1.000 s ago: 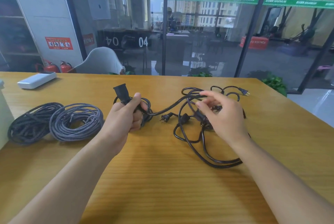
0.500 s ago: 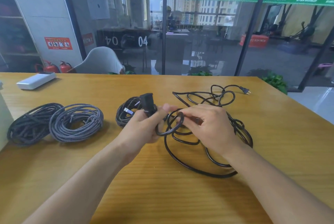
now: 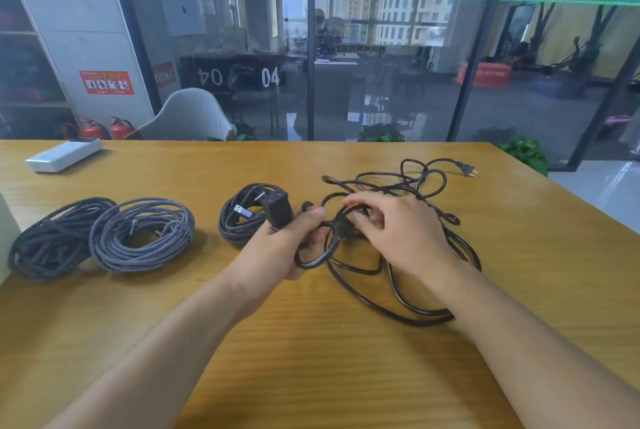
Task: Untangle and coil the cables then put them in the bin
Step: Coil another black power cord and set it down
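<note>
Gripping the black power cable (image 3: 398, 304), left hand (image 3: 277, 248) points its socket end (image 3: 277, 210) upward; right hand (image 3: 398, 238) pinches a loop.

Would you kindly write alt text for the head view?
A person's left hand grips a black power cord's socket end while the right hand loops the tangled cord on a wooden table. Three coiled braided grey cables lie left.
</note>
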Motion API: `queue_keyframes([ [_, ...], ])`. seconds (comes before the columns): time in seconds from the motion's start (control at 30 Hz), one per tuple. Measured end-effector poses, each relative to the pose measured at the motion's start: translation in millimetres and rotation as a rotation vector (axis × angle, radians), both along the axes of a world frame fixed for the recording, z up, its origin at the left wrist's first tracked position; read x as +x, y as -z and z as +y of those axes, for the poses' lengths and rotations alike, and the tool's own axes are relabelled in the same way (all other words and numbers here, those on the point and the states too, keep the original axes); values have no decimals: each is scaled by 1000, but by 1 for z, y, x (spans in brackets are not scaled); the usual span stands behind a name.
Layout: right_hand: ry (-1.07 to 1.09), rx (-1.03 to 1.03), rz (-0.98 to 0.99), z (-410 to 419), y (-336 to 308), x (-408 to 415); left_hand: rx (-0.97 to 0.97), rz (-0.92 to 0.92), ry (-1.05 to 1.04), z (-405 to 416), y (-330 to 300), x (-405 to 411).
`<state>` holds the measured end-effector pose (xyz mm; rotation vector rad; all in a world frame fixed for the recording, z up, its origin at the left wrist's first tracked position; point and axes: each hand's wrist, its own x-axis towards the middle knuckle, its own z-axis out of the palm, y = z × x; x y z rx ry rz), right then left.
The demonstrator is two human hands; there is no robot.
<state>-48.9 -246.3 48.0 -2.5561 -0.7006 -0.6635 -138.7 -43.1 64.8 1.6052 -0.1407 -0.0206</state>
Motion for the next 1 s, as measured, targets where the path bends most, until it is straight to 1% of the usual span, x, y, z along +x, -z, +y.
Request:
queue_keyframes([
  [0.07, 90, -60, -4, -8, -4, 10, -38, -34, 12, 5, -3, 0],
  [0.17, 248, -83, 126, -39, -1, 28, -98, -114, 30, 14, -9, -1],
  [0.23, 340, 35, 120, -64, 2, 40, -140, -121, 14, 19, -12, 0],
  [0.3, 384, 175, 91, -79, 3, 46, -117, -118, 0, 22, -11, 2],
  [0.37, 397, 249, 91, -82, 1, 46, -86, -107, -23, 24, -8, 5],
  [0.43, 387, 347, 137, -83, -1, 45, -95, -78, -83, 26, -6, 9],
  [0.6, 462, 718, 72, -89, -4, 47, -118, -71, -138, 35, -4, 14],
  [0.67, 486, 769, 103, -93, -2, 50, -118, -60, -154, 35, -4, 15],
  [0.73, 463, 758, 171, -92, 2, 51, -114, -66, -179, 34, -5, 14],
  [0.8, 376, 729, 224, -84, 1, 44, -106, -81, -214, 37, -6, 14],
  [0.87, 264, 657, 156, -70, -1, 33, -91, -82, -240, 42, -7, 15],
  [0.93, 110, 490, 65, -50, -2, 18, -79, -67, -236, 46, -5, 16],
  [1.0, -16, 246, 11, -29, -1, 7, -65, -50, -223, 46, -3, 16],
])
